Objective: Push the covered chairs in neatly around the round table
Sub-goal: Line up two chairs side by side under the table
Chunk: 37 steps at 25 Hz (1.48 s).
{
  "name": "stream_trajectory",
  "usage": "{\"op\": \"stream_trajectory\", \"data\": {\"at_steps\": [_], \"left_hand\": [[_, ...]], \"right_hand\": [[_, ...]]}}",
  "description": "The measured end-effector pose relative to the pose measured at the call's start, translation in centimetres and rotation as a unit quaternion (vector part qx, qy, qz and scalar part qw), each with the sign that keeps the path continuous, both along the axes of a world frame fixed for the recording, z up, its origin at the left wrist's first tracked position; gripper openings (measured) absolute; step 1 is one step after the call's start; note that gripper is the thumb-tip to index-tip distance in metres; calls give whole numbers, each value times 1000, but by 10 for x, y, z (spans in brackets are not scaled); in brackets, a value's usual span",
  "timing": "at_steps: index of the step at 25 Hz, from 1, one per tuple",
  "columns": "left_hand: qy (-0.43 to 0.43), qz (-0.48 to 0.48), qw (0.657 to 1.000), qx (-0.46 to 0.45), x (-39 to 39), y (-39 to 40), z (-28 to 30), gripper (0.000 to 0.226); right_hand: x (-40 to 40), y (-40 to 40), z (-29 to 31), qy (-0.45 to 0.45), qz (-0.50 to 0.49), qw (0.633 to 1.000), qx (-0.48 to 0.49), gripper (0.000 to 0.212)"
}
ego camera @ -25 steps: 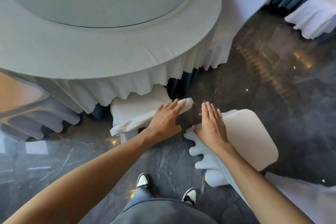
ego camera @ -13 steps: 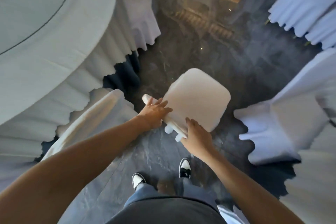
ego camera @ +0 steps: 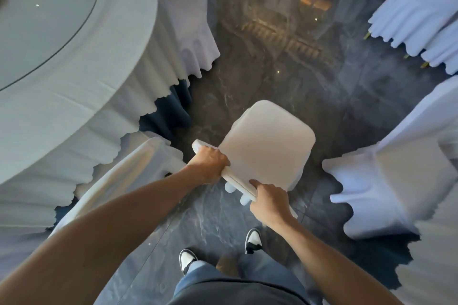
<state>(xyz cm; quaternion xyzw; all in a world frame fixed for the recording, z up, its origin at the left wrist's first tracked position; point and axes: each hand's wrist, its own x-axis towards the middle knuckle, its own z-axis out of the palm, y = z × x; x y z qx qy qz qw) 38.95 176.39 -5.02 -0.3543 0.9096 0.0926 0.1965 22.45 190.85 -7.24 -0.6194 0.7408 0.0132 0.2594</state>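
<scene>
Since half a second ago both hands have tightened on the chair (ego camera: pixel 269 141): the left hand (ego camera: pixel 209 164), which lay loosely on the top edge of the chair's back, now curls its fingers right over that edge, and the right hand (ego camera: pixel 269 202) has slid a little nearer the back's lower end, its fingers wrapped under the rail with the thumb on top. From the head view, the chair stands on the dark marble floor (ego camera: pixel 272 39), its white-covered seat pointing up and to the right, away from the person, with its back rail running slantwise between the two hands. It is well apart from the round table (ego camera: pixel 81 77), which fills the upper left under a white cloth with a glass turntable (ego camera: pixel 37 20) on top. Another covered chair (ego camera: pixel 138 163) sits just left of the left hand, tucked against the table's skirt. More draped chairs (ego camera: pixel 386 181) stand at the right and along the top edge. Two black-and-white shoes (ego camera: pixel 252 240) show below the hands.
</scene>
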Motion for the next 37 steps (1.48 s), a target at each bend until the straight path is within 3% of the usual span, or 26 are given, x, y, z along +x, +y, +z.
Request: {"op": "stream_trajectory", "data": {"at_steps": [9,18,30,37], "left_hand": [[-32,129,991,-30,-40,-19,24,19],[-14,276,960,-34,-51,-99,5,18],[70,514,853,-51,-53,-168,11,22],[71,627,776,-25,-46,-179,0,29]], "right_hand": [[-74,-84,33,-11,95,995,-17,27],[-96,-250,29,38,247,968,-37,33],[-67,-443,43,65,467,882,-8,32],[-61,-483,42,25,531,846,38,30]]}}
